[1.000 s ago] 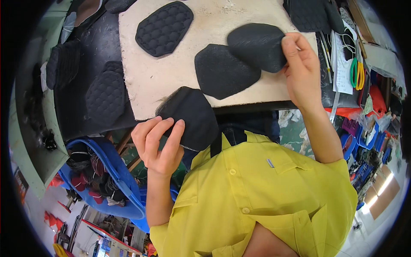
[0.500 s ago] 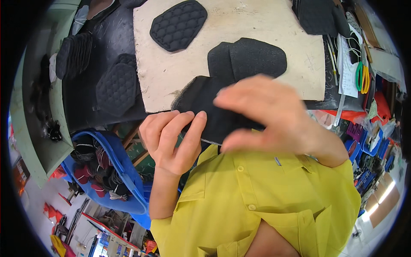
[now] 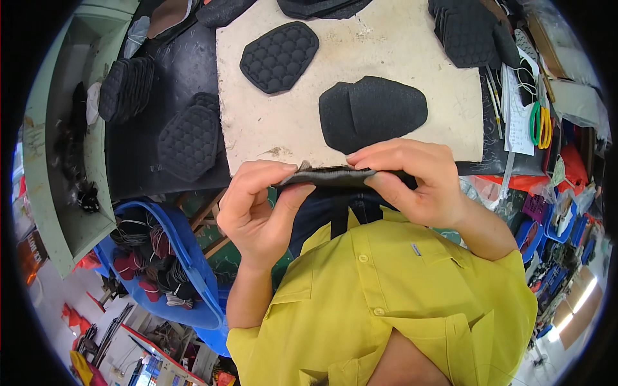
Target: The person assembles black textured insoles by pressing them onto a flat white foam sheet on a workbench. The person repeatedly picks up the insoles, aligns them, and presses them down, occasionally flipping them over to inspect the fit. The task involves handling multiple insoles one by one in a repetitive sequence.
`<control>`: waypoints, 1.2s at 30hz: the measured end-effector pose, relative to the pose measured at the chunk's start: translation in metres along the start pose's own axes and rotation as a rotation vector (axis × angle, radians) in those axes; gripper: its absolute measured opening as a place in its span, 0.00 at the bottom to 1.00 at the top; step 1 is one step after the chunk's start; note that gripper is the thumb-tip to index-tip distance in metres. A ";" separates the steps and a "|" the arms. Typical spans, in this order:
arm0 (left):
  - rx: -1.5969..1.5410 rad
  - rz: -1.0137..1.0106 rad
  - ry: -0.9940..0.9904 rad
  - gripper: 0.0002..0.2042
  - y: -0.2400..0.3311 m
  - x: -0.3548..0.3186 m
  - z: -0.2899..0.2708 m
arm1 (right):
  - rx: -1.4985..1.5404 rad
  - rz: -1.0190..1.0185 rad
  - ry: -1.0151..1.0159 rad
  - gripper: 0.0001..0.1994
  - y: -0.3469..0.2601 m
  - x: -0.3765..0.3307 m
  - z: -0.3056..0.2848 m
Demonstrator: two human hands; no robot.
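Note:
A black fabric piece is held nearly edge-on at the near edge of the board, so its faces are mostly hidden. My left hand pinches its left end between thumb and fingers. My right hand pinches it toward the right end the same way. Just beyond my fingers, a smooth black padded piece with a crease or seam lies flat on the cream board. A black quilted pad rests farther back on the board, toward the left.
Stacked black pads and quilted pads lie left on the black tabletop. Another stack is at the far right, near scissors with green and yellow handles. A blue bin of cord and fabric stands below left.
The black fabric piece has been tipped from nearly flat to edge-on. My right hand has come down onto it, and my left thumb now shows beneath it. The whole view has shifted slightly.

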State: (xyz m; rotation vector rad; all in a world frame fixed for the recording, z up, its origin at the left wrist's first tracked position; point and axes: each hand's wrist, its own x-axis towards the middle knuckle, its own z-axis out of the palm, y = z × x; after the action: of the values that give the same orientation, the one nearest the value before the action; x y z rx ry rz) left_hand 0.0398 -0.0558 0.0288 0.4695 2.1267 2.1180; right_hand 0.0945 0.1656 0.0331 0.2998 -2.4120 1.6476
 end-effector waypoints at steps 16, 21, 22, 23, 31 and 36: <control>0.664 0.852 -0.389 0.13 0.017 0.016 0.021 | 0.206 0.475 -0.325 0.08 -0.026 0.019 -0.023; 0.603 0.790 -0.458 0.06 0.033 0.002 0.016 | -0.119 0.297 0.243 0.09 0.009 0.001 -0.035; 0.548 0.732 -0.468 0.05 0.035 -0.002 0.009 | -0.192 0.565 0.340 0.11 0.012 -0.003 -0.061; 0.444 0.596 -0.400 0.06 0.034 -0.005 0.004 | 0.036 0.489 0.547 0.11 0.035 -0.012 -0.091; -0.218 -0.029 -0.040 0.11 0.004 0.003 0.049 | -0.511 0.088 0.325 0.20 0.023 -0.020 -0.122; -0.358 -0.054 -0.120 0.11 -0.001 0.014 0.077 | 0.029 0.332 0.051 0.11 -0.005 -0.011 -0.074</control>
State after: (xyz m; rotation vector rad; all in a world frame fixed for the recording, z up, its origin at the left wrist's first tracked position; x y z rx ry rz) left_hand 0.0487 0.0221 0.0277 0.4771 1.6293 2.3055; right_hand 0.1106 0.2337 0.0604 -0.1466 -2.5054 1.7946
